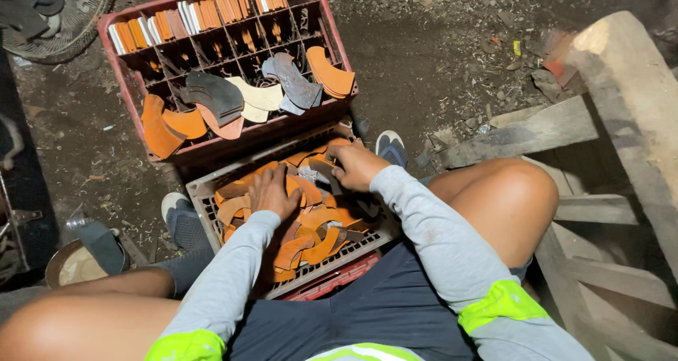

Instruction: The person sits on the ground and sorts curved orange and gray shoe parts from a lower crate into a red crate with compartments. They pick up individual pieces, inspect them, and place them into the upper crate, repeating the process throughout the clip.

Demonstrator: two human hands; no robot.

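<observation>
Both hands are digging in the grey crate (205, 191) between the knees, the left hand (272, 191) lying spread on orange leather pieces (311, 237), the right hand (353, 164) curling over pieces at its far edge, sorted stacks filling the red crate (116, 57) beyond.

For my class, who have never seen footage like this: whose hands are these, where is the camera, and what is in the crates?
The camera sits on a seated person's head and looks down, so the arms are their own. The left hand lies flat on orange curved leather pieces in a grey crate between the knees. The right hand reaches into the same pile; whether its grip holds a piece is hidden. Behind stands a red crate with dividers, holding grey, cream and orange pieces. All rests on a dirt floor.
</observation>
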